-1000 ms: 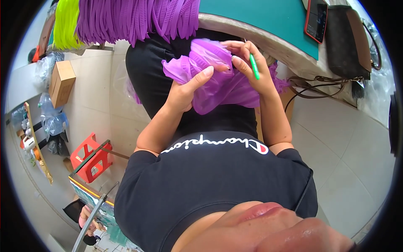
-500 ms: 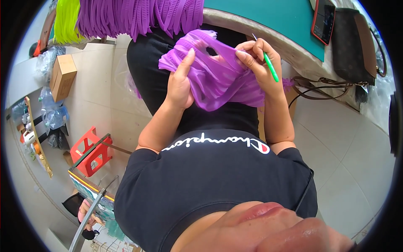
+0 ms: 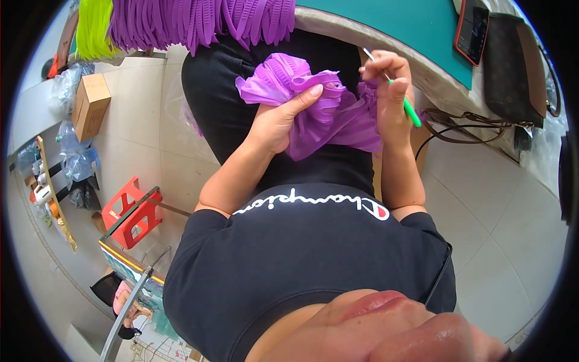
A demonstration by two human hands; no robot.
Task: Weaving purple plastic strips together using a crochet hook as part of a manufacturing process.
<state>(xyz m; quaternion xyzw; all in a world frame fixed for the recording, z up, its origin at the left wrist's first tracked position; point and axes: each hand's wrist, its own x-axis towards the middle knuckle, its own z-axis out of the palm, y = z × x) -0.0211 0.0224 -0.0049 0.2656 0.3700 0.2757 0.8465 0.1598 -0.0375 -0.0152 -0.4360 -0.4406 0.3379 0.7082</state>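
Tiled floor (image 3: 482, 199) below you, green desk (image 3: 416, 24) at the far edge, with a dark phone in a red case (image 3: 472, 27) and a brown bag (image 3: 512, 60) on its right end. Purple ribbed strips (image 3: 199, 21) and a yellow-green bunch (image 3: 93, 27) hang far left.

Your left hand (image 3: 274, 120) is closed around the purple ribbed bundle (image 3: 313, 111) over your lap, thumb pressed across the top folds. Your right hand (image 3: 389, 90) pinches a green-handled hook tool (image 3: 398, 90) between thumb and fingers, metal tip pointing up and far, just beside the bundle's right edge. Both grips are closed and loaded.

Risks as I read it:
- Metal tip sits close to your right fingertips; a slip off the fabric could jab them.
- The bundle is bunched and only the left grip holds it; loosen the thumb and the folds likely spill off your lap onto the floor.
- Dark cable (image 3: 458, 120) hangs just right of your right forearm; a wide elbow move could snag it.
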